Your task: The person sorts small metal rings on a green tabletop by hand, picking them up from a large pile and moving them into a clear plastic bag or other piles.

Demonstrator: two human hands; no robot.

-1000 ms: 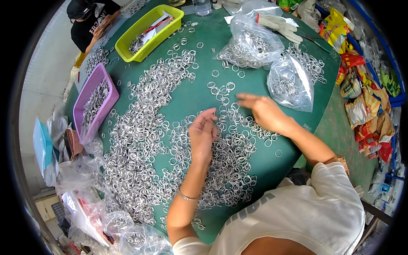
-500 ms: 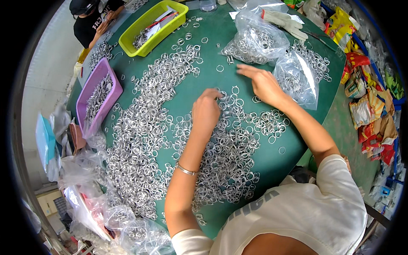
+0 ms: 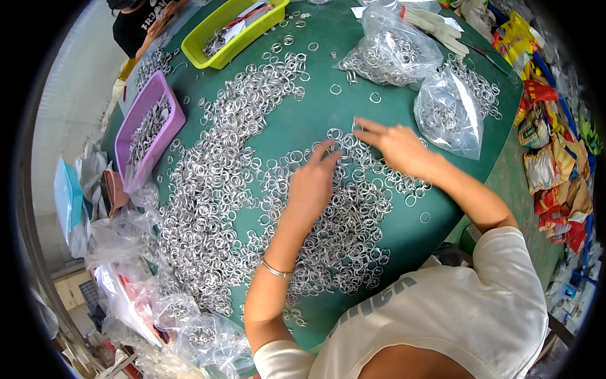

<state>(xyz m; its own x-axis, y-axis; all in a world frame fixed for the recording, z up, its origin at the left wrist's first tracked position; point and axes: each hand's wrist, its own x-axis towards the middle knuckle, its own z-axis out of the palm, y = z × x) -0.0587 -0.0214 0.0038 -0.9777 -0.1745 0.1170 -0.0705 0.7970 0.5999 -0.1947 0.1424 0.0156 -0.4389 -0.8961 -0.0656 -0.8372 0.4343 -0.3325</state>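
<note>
Many small silvery metal rings point(image 3: 344, 237) lie in a loose heap on the green table point(image 3: 404, 243). My left hand point(image 3: 312, 183) is over the heap's far edge, its thumb and fingers apart, with rings just beyond the fingertips. To its right, my right hand point(image 3: 399, 150) points leftward; between its fingertips one thin ring point(image 3: 354, 124) shows edge-on, pinched. Two single rings lie apart beyond my hands, one being a flat ring point(image 3: 375, 98). A longer bank of rings point(image 3: 211, 170) curves along the left.
A purple basket point(image 3: 174, 120) and a yellow-green basket point(image 3: 235, 52) hold metal parts. Clear bags of rings point(image 3: 448, 114) and a work glove point(image 3: 435, 28) lie far right. Plastic bags point(image 3: 126, 246) crowd the left edge. Another person point(image 3: 142, 28) works at the far left.
My right hand has come nearer to me, back to the heap's far edge. A second single ring now lies where its fingertips were. My left hand's fingers have spread.
</note>
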